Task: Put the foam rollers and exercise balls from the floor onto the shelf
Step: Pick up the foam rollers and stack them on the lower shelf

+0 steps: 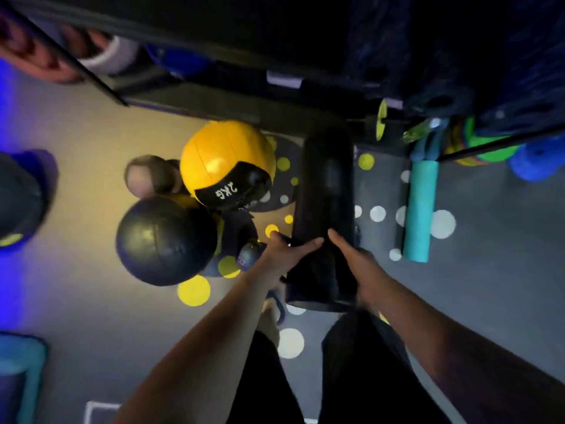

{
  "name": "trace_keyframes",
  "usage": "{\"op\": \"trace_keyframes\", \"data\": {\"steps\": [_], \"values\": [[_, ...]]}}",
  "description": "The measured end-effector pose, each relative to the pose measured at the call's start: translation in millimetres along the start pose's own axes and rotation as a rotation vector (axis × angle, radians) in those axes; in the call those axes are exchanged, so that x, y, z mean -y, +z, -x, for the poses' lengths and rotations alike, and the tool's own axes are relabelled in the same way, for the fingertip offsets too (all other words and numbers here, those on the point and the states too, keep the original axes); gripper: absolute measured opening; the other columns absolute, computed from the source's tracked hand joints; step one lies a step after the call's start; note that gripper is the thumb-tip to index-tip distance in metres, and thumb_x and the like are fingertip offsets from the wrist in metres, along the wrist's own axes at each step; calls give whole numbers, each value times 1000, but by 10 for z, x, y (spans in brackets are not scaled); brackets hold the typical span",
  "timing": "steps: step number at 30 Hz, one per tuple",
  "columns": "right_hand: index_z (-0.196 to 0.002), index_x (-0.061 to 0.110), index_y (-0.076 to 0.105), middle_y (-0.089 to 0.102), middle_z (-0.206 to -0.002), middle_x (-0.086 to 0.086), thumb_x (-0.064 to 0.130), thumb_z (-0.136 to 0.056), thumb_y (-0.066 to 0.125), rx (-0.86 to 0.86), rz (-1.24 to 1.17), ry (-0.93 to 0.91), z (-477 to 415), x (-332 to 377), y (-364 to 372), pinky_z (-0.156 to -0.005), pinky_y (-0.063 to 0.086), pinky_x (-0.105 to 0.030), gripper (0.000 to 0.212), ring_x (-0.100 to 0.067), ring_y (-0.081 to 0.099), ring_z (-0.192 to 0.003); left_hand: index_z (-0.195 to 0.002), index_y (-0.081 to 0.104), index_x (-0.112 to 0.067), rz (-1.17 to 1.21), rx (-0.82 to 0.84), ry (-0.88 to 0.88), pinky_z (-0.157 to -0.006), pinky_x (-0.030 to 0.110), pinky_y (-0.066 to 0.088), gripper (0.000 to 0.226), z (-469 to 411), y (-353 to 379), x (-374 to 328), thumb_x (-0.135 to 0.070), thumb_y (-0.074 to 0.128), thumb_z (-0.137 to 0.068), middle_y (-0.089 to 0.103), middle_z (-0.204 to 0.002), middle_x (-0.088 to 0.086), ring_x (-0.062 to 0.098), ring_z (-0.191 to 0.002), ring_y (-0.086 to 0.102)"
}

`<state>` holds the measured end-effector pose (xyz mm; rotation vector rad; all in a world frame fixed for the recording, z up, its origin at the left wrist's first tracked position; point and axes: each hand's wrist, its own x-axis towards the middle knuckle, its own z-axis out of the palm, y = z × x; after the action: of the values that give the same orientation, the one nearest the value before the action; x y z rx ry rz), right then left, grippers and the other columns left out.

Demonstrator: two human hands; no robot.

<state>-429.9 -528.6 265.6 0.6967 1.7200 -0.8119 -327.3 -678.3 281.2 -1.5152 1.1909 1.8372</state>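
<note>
**Both hands on the black foam roller at the foot of the shelf**

The left hand (287, 255) grips the near part of the black foam roller (327, 191), its fingers laid across the top and its thumb on the left side. The right hand (363, 269) holds the same roller from the right, thumb on top and fingers wrapped round the far side, out of sight. The roller lies lengthwise away from the person, its near end above their legs and its far end reaching the lower edge of the shelf (214, 97). Whether that far end rests on the floor (91, 316) cannot be told.

Just left of the roller, a yellow and black ball (226, 160) marked 2KG sits on the floor against the shelf's front edge. A black ball (165, 240) lies nearer the person, touching it. A pale roller end (143, 179) shows behind the two balls.

To the right, a teal foam roller (420, 209) lies on the floor, one end at the shelf's foot. The floor carries yellow and white dots. Another teal roller (21, 371), blurred, lies at the floor's lower left edge.
</note>
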Motion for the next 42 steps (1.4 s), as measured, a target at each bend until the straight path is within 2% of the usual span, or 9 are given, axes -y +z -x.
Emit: {"op": "trace_keyframes", "data": {"steps": [3,7,10,16,21,27,32,36,42], "values": [[-116,31,71,78,-102,9,79,-41,88,-21,152,-250,841,228,43,-95,58,-39,91,-17,75,-97,-125,43,-17,101,-54,39,-72,24,58,56,875,-165,-226,-44,77,-89,64,-102,-4,10,-83,66],[-102,26,67,70,-83,16,59,-68,86,11,288,-454,1677,510,253,-60,49,-5,51,3,64,-73,-155,20,-12,331,-149,61,-100,50,55,115,1478,-403,-402,-65,82,-74,55,-142,11,31,-118,63],[-117,28,64,74,-102,11,67,-59,87,51,316,-574,1917,761,365,-76,57,-18,74,-3,69,-86,-152,20,-11,412,-213,144,-99,47,54,104,1672,-502,-588,-52,83,-79,59,-132,8,29,-111,64],[-121,26,64,73,-108,11,72,-56,84,-68,259,-711,2077,1458,127,-89,55,-28,82,-9,69,-98,-126,39,-10,267,-239,375,-44,23,51,72,1752,-265,-1211,-53,77,-84,63,-110,5,14,-86,66],[-119,19,69,74,-110,7,59,-72,83,-86,62,-763,1942,2094,-425,-95,52,-27,64,-12,69,-104,-127,43,-8,295,-171,604,-81,33,61,54,1485,188,-1895,-30,76,-91,68,-117,12,26,-105,72],[-114,7,70,77,-97,-3,34,-82,84,40,-284,-642,1788,2900,-1302,-62,59,-22,44,-13,76,-80,-134,45,-7,142,-138,753,-74,5,48,37,1208,874,-2972,-9,62,-101,62,-101,-7,4,-91,60],[-124,11,67,77,-104,-5,51,-64,90,3,-168,-625,1425,3605,-1751,-92,60,-42,75,-24,75,-92,-128,44,-15,84,-137,649,-59,13,49,33,817,1291,-3582,-21,63,-102,62,-96,-1,15,-86,62],[-139,22,56,67,-130,2,63,-77,73,-74,108,-825,1124,3934,-1882,-108,48,-37,76,-18,63,-118,-129,44,-21,150,-80,616,-91,33,53,31,573,1465,-3826,-23,61,-103,64,-119,8,24,-110,62],[-149,21,46,60,-140,-2,52,-94,62,-307,260,-857,834,4112,-1870,-106,42,-31,65,-23,55,-130,-135,54,-14,135,-22,653,-71,9,52,33,399,1638,-4090,-4,49,-105,66,-119,7,14,-101,63]]}}
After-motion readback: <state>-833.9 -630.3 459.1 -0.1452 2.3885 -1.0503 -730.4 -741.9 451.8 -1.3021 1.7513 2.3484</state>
